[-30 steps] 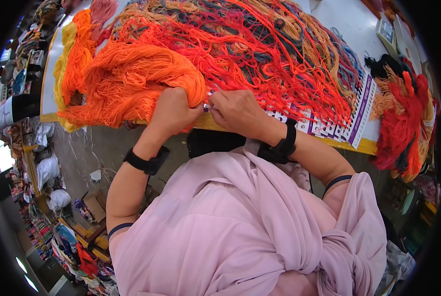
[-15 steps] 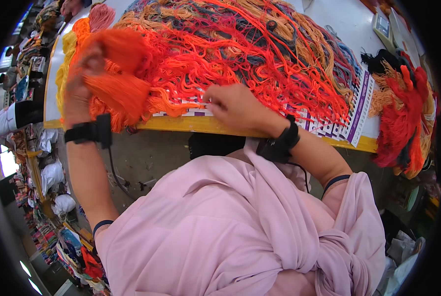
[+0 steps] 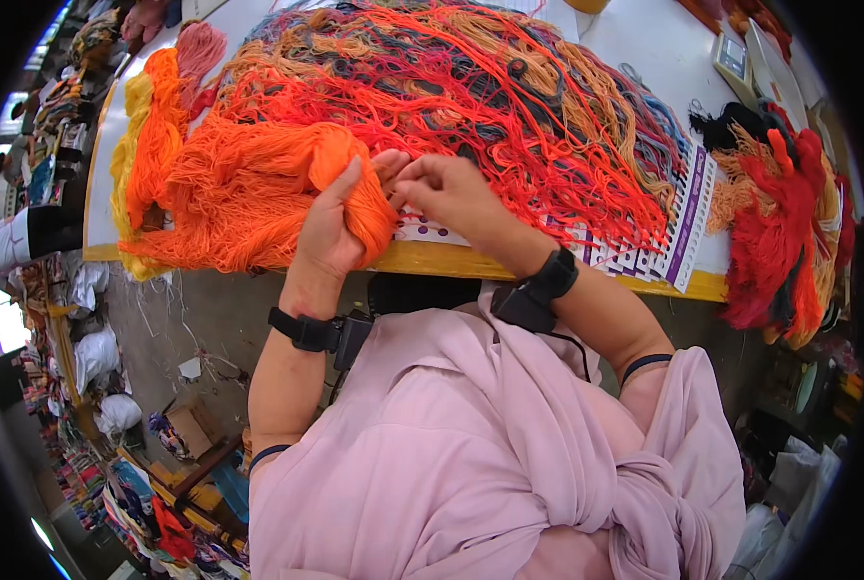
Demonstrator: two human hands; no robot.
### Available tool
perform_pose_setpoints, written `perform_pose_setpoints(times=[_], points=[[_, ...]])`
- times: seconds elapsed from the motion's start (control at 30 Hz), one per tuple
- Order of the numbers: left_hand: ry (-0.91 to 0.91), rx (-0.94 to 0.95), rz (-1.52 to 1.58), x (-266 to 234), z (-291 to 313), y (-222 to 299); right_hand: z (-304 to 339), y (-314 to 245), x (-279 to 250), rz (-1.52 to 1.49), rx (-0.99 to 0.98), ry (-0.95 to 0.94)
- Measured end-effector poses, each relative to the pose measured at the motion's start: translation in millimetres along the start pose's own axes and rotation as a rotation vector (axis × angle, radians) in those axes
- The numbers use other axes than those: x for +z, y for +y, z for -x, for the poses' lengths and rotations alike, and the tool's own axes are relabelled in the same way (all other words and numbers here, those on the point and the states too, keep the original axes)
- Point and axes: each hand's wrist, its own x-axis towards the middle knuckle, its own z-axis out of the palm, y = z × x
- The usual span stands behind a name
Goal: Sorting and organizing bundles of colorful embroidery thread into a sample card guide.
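Note:
A thick skein of bright orange thread [image 3: 243,184] lies along the near left part of the table. My left hand [image 3: 330,230] is wrapped round its looped right end. Close against the left fingertips, my right hand [image 3: 459,198] is closed in a pinch; whatever is between its fingers is too small to make out. Beyond both hands spreads a wide heap of tangled red, orange, tan and grey threads [image 3: 432,106]. White and purple cards with punched holes [image 3: 691,217] show from under its near and right edges.
Yellow [image 3: 132,145], narrower orange [image 3: 164,106] and pink skeins [image 3: 200,53] lie at the left end. Mixed red, tan and black thread [image 3: 780,227] hangs over the right edge, near a small device with a display [image 3: 732,58]. The table's front edge [image 3: 441,259] is yellow.
My left hand has come right and nearer with the orange skein, which was blurred at the far left and now lies stretched along the table. My right hand stays near its place, now meeting the left.

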Motion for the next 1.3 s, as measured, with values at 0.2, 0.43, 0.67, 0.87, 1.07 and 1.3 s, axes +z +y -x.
perform_pose_setpoints(times=[0.2,0.43,0.67,0.87,1.07,1.3], points=[[-0.011,-0.035,0.035,-11.2,5.9,1.8,-7.8,11.9,12.2,-0.053,0.008,-0.032],[-0.034,-0.012,0.035,-10.4,2.5,0.1,1.2,-1.4,4.9,0.115,-0.189,0.219],[-0.126,-0.074,0.148,-4.2,-0.1,5.2,-23.6,-13.2,8.9,0.672,-0.51,0.145],[-0.079,-0.034,0.141,-17.3,2.5,8.3,-33.5,-48.3,-6.3,0.351,-0.27,-0.183],[-0.117,-0.014,0.059,-18.7,5.3,10.8,-51.1,-69.0,2.3,0.983,-0.451,-0.23],[-0.253,-0.21,0.13,-25.7,-4.0,13.0,-55.4,-73.7,-29.6,1.431,-0.761,0.034]])
